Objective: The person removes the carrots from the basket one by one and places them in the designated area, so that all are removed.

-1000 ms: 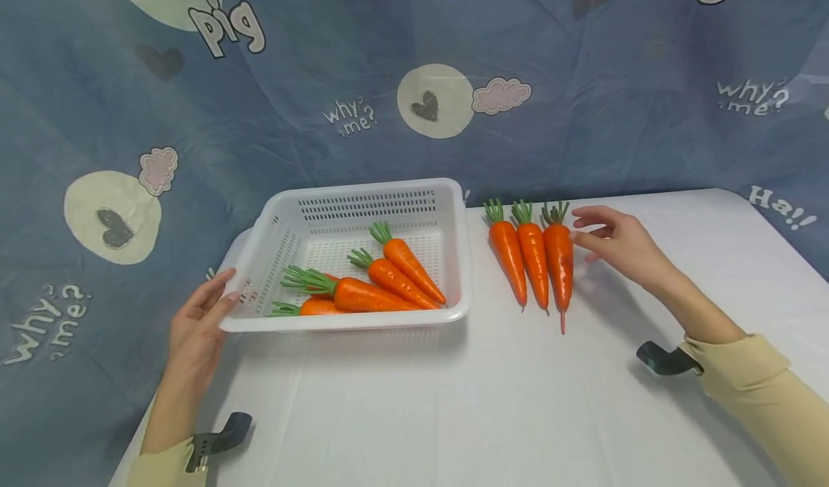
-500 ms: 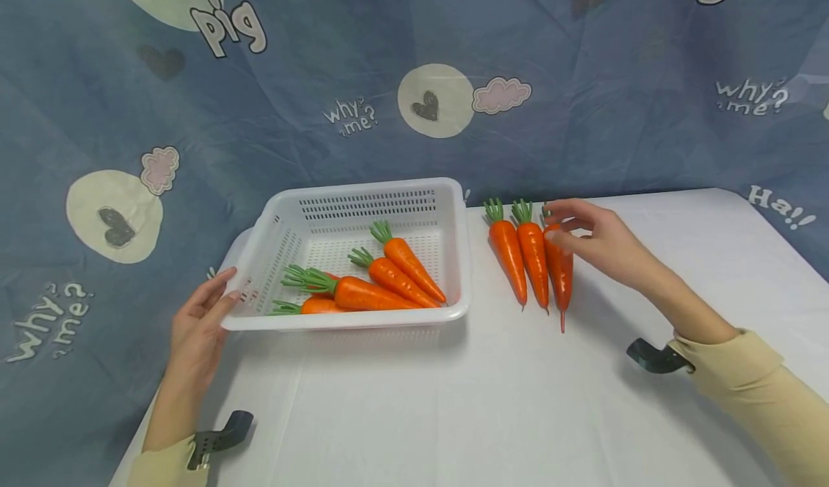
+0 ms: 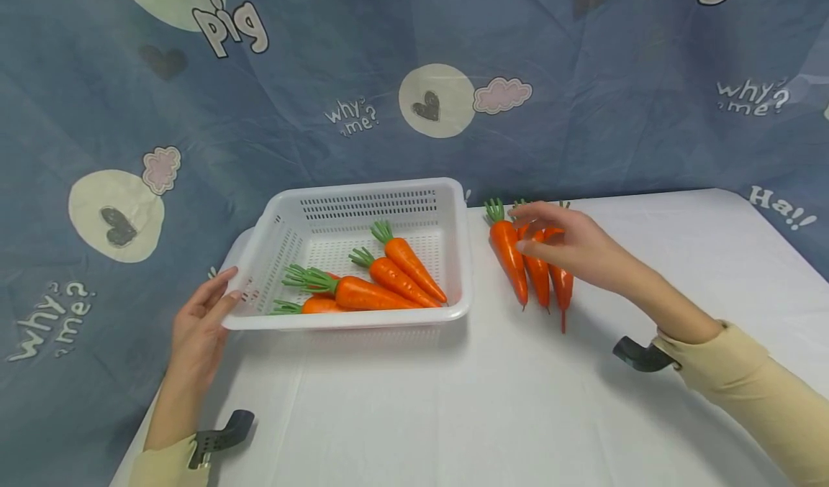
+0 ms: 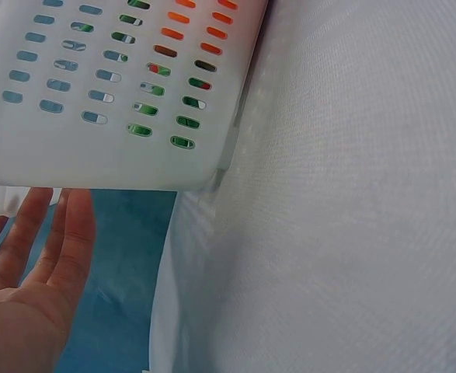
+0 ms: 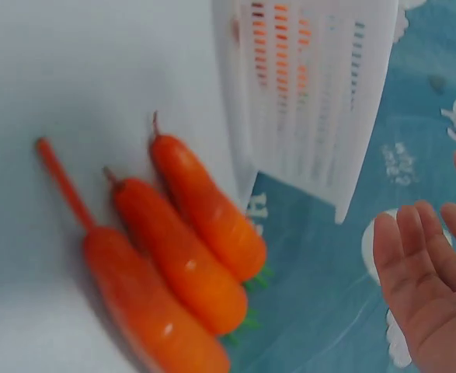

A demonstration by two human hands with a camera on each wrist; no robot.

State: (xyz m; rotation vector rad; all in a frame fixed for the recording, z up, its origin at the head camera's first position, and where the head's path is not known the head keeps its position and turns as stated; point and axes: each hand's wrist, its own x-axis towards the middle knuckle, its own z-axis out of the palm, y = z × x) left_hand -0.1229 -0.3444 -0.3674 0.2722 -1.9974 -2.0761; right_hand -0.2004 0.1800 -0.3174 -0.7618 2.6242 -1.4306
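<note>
At least four carrots (image 3: pixel 376 294) lay in the basket (image 3: pixel 343 321) at my eleven o'clock, three loose carrots (image 3: pixel 508 257) were left at one o'clock, and my right hand (image 3: pixel 576 246) hovered above these grasping nothing, my left hand (image 3: pixel 199 336) touching the basket unclenched.

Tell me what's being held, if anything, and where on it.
Right hand holds nothing, near the carrots. Left hand touches the basket at its left rim; whether it grips can't be told.

Three carrots (image 5: pixel 185 260) lie near a white basket (image 5: pixel 340 132).
</note>
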